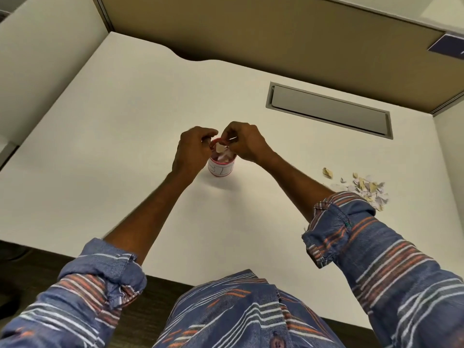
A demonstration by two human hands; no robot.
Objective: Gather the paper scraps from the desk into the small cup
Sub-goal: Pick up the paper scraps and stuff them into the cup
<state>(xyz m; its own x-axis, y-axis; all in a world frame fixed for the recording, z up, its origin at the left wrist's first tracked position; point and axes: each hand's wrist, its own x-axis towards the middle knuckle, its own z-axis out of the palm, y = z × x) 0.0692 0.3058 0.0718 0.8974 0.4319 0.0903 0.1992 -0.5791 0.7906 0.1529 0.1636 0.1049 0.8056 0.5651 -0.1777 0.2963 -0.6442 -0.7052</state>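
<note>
White desk (120, 151) runs wide to the left and front of the small cup (222, 170), which stands mid-desk, well apart from every edge. Paper scraps (225, 154) fill the cup to its rim. Left hand (192, 149) grips the rim; right hand (246, 143) pinches one scrap (232, 139) above the opening. Scrap pile (366, 190) lies well apart to the right, beside the sleeve (334, 213).

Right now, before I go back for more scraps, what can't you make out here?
Head view:
- Fill level of the small cup: both hands cover its mouth.
- Whether the left hand grips the rim or only touches it.
- The scrap pinched by the right hand: mostly hidden by its fingers.
- Near edge of the scrap pile: hidden by the right sleeve.
- The cup's label: too small to read.
</note>
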